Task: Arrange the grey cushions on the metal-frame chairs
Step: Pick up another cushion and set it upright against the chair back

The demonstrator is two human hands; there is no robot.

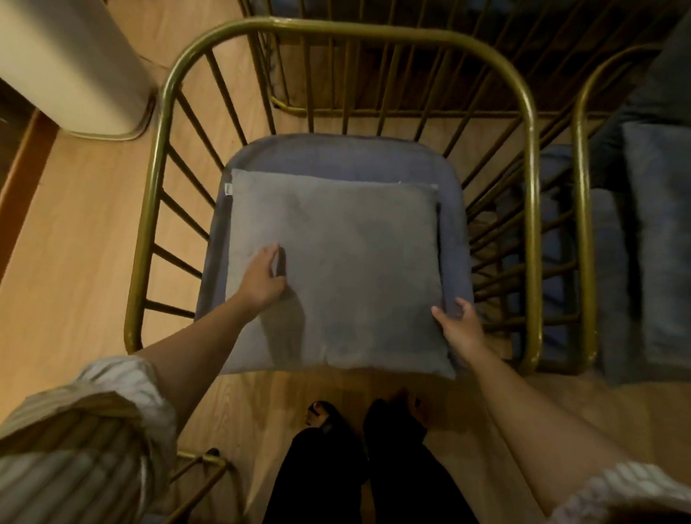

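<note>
Grey cushion point(335, 269) on the chair point(529, 160) seat, left hand point(260, 278) resting open on top, right hand point(460, 326) gripping its near-right edge

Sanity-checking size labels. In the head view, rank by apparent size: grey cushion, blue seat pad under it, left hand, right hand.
1. Blue seat pad, mostly covered but showing past the cushion at the back and both sides.
2. Grey cushion.
3. Left hand and right hand: they look alike, so unranked.
</note>
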